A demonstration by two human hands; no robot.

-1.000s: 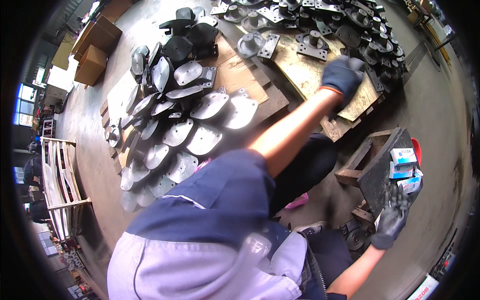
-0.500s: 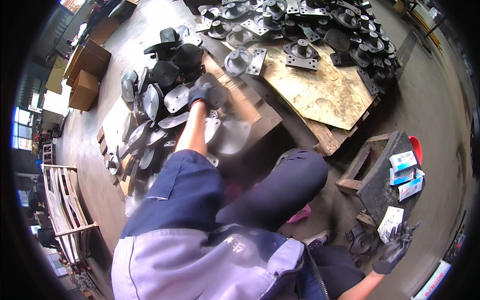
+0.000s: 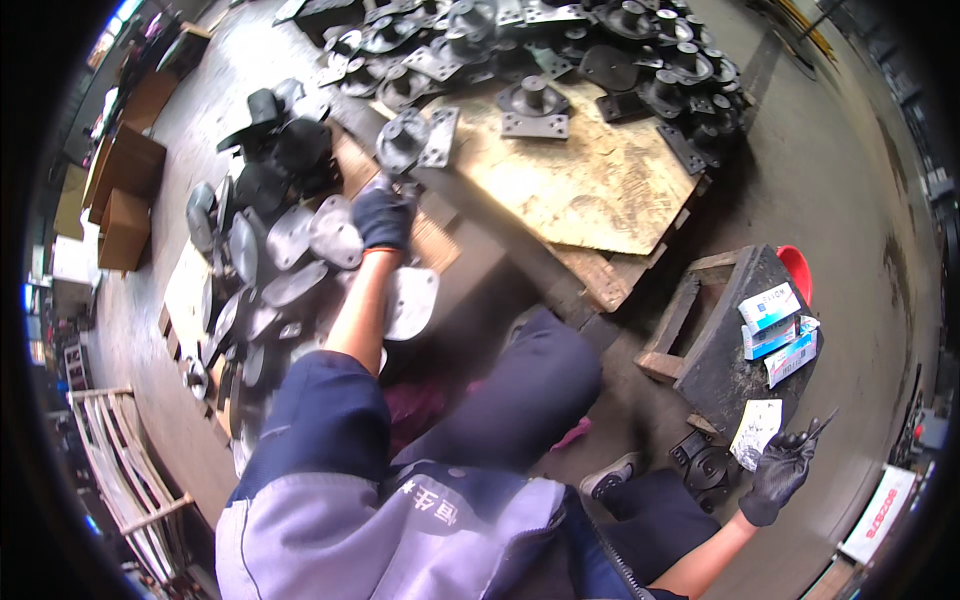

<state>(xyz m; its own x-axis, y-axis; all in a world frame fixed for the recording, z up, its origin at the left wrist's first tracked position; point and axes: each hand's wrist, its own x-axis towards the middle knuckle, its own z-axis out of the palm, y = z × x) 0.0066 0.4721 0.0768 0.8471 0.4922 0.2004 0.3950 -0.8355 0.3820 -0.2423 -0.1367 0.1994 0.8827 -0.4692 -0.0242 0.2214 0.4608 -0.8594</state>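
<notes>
My left hand (image 3: 383, 218), in a dark glove, reaches out over the pile of oval metal plates on the left. Its fingers curl around something greyish that I cannot make out. Just beyond the fingertips stands a round flange with a short post (image 3: 402, 140), beside a drilled rectangular block (image 3: 439, 137). A pale oval plate (image 3: 410, 303) lies below the wrist, and another plate (image 3: 335, 232) sits to its left. At the lower right my gloved right hand (image 3: 780, 476) is closed on a thin dark rod (image 3: 823, 424), beside a marked white card (image 3: 757, 433).
A wooden pallet (image 3: 580, 190) bears many posted flanges at its far side. On the right, a dark bench (image 3: 715, 350) holds small white-blue boxes (image 3: 768, 307), with a red bowl (image 3: 796, 270) behind. Cardboard boxes (image 3: 125, 228) and a slatted wooden rack (image 3: 125, 480) stand left.
The view has swung right, so the surroundings sit further left. My left hand, blurred over a dark oval plate before, is now nearer the posted flange. My right hand still holds the rod.
</notes>
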